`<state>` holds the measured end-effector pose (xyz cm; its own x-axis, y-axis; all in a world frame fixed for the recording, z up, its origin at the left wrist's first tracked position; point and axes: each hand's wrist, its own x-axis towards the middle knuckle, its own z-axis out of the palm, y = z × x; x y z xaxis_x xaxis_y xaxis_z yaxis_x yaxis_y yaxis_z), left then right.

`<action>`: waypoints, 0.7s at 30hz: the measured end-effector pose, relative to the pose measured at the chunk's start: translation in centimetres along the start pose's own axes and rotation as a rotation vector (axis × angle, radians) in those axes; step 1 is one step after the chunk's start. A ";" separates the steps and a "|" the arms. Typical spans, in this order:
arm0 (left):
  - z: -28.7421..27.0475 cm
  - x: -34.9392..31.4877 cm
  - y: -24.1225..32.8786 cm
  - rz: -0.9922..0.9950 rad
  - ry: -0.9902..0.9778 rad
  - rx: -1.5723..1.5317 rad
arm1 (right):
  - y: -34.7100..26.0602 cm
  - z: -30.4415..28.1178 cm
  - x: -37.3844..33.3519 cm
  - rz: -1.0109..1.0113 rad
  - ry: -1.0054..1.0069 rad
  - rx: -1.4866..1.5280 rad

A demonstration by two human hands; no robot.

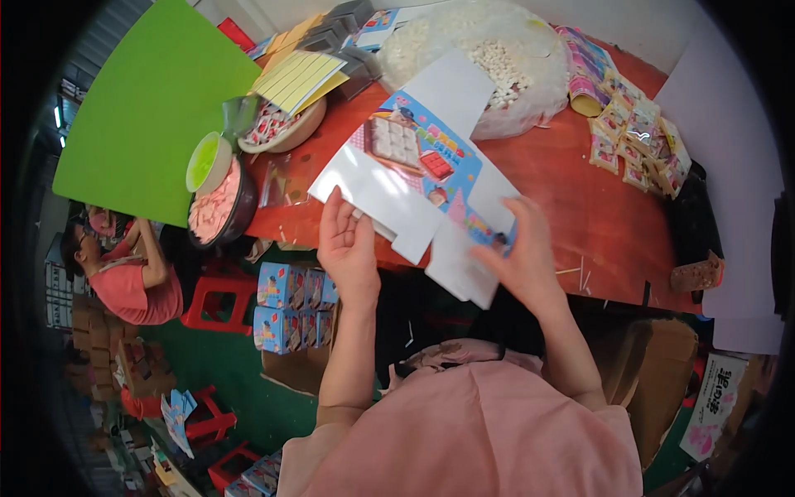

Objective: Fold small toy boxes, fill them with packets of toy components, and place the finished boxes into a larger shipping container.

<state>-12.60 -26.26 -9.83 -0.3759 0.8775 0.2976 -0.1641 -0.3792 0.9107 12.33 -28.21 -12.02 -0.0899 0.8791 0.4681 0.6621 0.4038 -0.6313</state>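
Note:
A partly folded cardboard box [451,153], printed blue with pictures of sweets, is tilted over the table's near edge with its white flaps spread. My left hand [348,248], palm turned up and fingers curled, holds the white flap at its left edge. On the other side my right hand [522,253] grips a lower panel, thumb on the printed face and the other fingers partly hidden. Behind the box, another white card sheet [451,91] lies against a big clear plastic bag [530,99] of small white pieces.
On the red table [580,215] are wrapped sweets [633,137] at right and a bowl of small packets [273,132] at left. A dark basin of pink pieces [219,207] carries a green-lined bowl [205,164]. Finished blue boxes [286,306] stand below, near a seated co-worker [137,282].

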 end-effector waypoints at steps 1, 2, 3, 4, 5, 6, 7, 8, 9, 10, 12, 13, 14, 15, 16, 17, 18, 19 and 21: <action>0.0 -0.4 0.3 -0.002 0.000 0.021 | -2.6 0.7 0.6 -0.059 -0.062 0.065; -0.1 -0.8 0.5 -0.002 0.000 0.040 | -4.9 1.6 1.1 -0.120 -0.123 0.128; -0.1 -1.3 1.0 0.008 -0.009 0.004 | -6.2 2.7 1.6 -0.113 -0.196 0.136; -0.3 -1.7 1.6 0.016 -0.006 0.006 | -6.7 3.0 1.9 -0.121 -0.196 0.140; -0.4 -2.1 2.4 0.045 -0.003 0.056 | -7.2 3.2 2.3 -0.161 -0.271 0.098; -0.8 -2.4 3.1 0.078 0.003 0.108 | -7.8 3.3 2.5 -0.206 -0.345 0.058; -1.1 -2.6 3.8 0.089 0.010 0.110 | -8.0 3.0 2.4 -0.251 -0.318 0.082; -1.5 -2.8 4.3 0.136 -0.015 0.091 | -8.2 2.6 2.1 -0.263 -0.317 0.085; -2.0 -3.1 4.7 0.181 -0.038 0.074 | -8.6 2.3 1.8 -0.276 -0.304 0.129; -2.7 -3.3 4.9 0.223 -0.070 0.107 | -9.2 1.9 1.5 -0.289 -0.291 0.172; -3.6 -4.4 6.3 0.266 -0.039 0.192 | -10.4 1.4 0.8 -0.223 -0.315 0.197; -3.7 -4.9 7.3 0.301 -0.016 0.275 | -10.4 1.4 0.5 -0.351 -0.141 0.056; -3.5 -5.5 8.2 0.333 0.006 0.262 | -10.5 1.4 0.3 -0.475 0.036 -0.085; -3.4 -5.9 9.2 0.338 0.005 0.263 | -12.4 0.3 0.4 -0.461 -0.015 -0.044; -3.4 -6.4 10.2 0.324 -0.024 0.235 | -13.2 0.7 0.2 -0.464 -0.011 -0.043; -3.4 -6.9 10.9 0.308 -0.052 0.208 | -13.7 1.3 0.1 -0.426 0.008 0.013; -3.6 -7.4 11.4 0.298 -0.036 0.215 | -13.9 1.7 0.2 -0.396 0.028 0.067; -3.9 -7.7 12.0 0.274 -0.050 0.218 | -13.3 2.3 0.5 -0.424 0.013 0.128; -5.3 -8.4 13.6 0.265 -0.060 0.218 | -12.4 2.3 1.4 -0.342 -0.050 0.493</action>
<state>-16.46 -40.38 -1.45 -0.3242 0.7749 0.5426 0.1337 -0.5303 0.8372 2.30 -31.45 -4.96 -0.2797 0.6842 0.6735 0.1678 0.7255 -0.6674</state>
